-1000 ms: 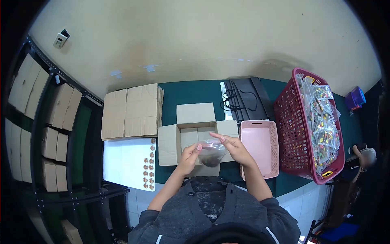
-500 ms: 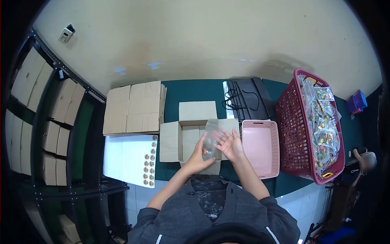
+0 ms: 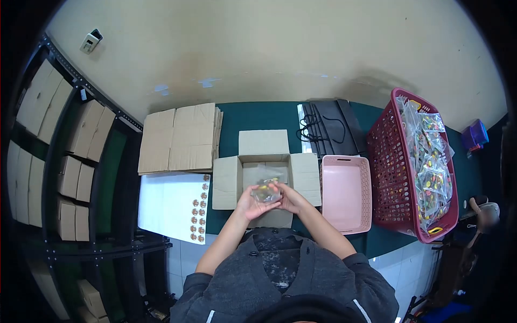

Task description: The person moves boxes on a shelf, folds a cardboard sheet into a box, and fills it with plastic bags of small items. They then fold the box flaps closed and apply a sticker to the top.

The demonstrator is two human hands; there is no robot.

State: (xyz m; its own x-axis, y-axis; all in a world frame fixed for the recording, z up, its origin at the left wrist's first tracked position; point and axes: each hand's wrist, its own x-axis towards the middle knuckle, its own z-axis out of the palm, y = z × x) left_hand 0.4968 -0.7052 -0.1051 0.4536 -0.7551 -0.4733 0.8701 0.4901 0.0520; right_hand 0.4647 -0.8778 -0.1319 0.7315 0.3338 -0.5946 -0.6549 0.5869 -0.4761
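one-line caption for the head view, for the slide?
Both hands, left hand and right hand, hold a clear bag over an open cardboard box, pink bin beside it.

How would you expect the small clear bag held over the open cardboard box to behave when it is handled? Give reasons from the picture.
The clear bag probably flops: its thin film crumples between the left hand and right hand. It looks light, since fingertips alone seem to carry it. The small coloured pieces inside would likely shift about.
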